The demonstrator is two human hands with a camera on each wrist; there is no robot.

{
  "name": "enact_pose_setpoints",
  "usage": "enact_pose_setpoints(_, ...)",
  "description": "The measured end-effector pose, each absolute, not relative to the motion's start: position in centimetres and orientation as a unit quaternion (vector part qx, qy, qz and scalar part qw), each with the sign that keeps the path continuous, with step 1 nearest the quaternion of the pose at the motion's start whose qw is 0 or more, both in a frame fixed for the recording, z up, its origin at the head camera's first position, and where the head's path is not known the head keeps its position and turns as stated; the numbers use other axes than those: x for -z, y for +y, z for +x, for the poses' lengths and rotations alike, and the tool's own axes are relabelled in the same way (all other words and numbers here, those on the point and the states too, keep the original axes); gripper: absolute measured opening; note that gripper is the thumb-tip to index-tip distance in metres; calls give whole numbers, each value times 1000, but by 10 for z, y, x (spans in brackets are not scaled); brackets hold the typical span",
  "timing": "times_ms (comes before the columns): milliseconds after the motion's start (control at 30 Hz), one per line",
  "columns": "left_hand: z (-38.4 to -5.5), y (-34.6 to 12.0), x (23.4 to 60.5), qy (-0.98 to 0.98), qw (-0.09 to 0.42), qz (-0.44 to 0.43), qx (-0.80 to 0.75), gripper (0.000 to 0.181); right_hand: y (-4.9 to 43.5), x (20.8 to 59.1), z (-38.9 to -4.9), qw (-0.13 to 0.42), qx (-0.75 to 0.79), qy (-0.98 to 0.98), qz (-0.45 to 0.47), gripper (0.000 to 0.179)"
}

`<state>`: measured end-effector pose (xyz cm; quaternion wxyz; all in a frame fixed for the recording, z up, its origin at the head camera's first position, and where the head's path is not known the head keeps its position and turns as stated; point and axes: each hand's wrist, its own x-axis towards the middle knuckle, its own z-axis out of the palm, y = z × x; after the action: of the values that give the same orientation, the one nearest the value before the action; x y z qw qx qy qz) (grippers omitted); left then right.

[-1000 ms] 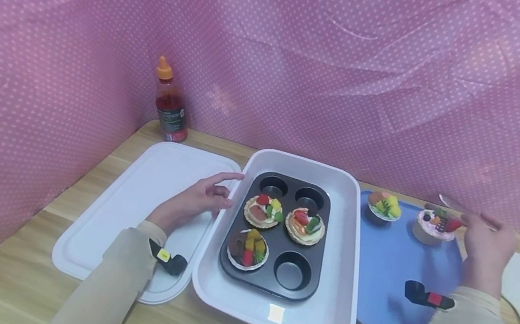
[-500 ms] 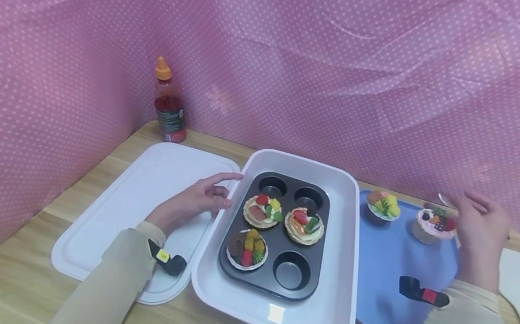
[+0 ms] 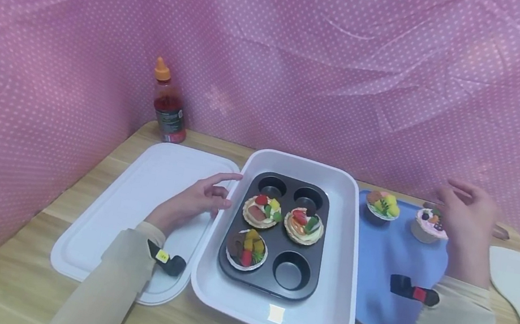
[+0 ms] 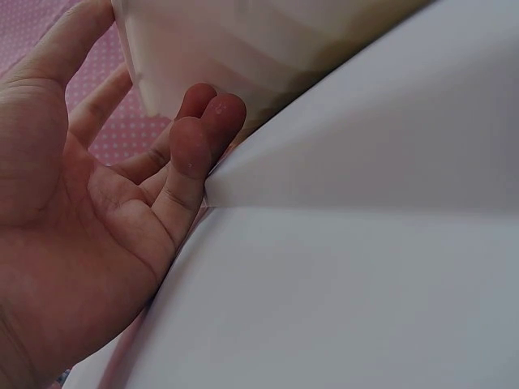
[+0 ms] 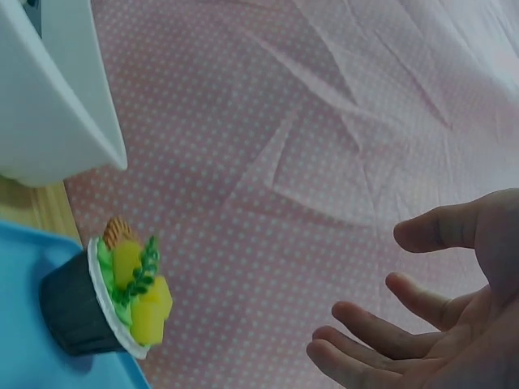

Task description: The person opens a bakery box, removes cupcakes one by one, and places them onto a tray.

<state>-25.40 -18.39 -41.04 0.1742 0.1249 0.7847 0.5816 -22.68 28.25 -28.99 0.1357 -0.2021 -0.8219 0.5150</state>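
My left hand [image 3: 202, 198] rests over the white lid-like tray [image 3: 127, 214], index fingertip at the left rim of the deep white tub [image 3: 352, 292]. In the left wrist view its fingers [image 4: 190, 150] lie loosely along the tub's side. Inside the tub sits a dark muffin tin [image 3: 245, 278] holding three fruit tarts. My right hand [image 3: 469, 220] hangs over the blue tray's back right; the right wrist view shows its fingers [image 5: 438, 231] spread with nothing between them. Nearest it stands a pink-topped cupcake [image 3: 428, 227], beside a yellow fruit-topped cupcake [image 3: 382, 206].
The blue tray [image 3: 382, 297] lies right of the tub. A white spatula [image 3: 515, 279] lies farther right. Behind the tray, a brown handle-like end [image 3: 501, 232] shows beyond my right hand. A sauce bottle [image 3: 169, 109] stands back left, before the pink dotted cloth [image 3: 266, 60].
My right hand has moved left and slightly back. The shiny blade-like strip seen at its fingers earlier no longer shows there. My left hand has stayed in place.
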Motion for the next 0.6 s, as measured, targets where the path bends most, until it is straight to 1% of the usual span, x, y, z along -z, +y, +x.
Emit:
enact_pose_setpoints(133,-254,-184,411,778,172,132,-589,66,276,288,-225,127,-519,-827,-177,55)
enact_pose_setpoints(300,-255,-185,412,780,172,130,-587,66,265,285,-224,137,-534,-821,-150,51)
enact_pose_setpoints(533,-257,-185,413,777,176,133,-590,66,251,283,-223,164,-537,-818,-128,35)
enact_pose_setpoints(600,-257,-185,414,773,176,133,-594,67,245,283,-222,166,-535,-820,-118,33)
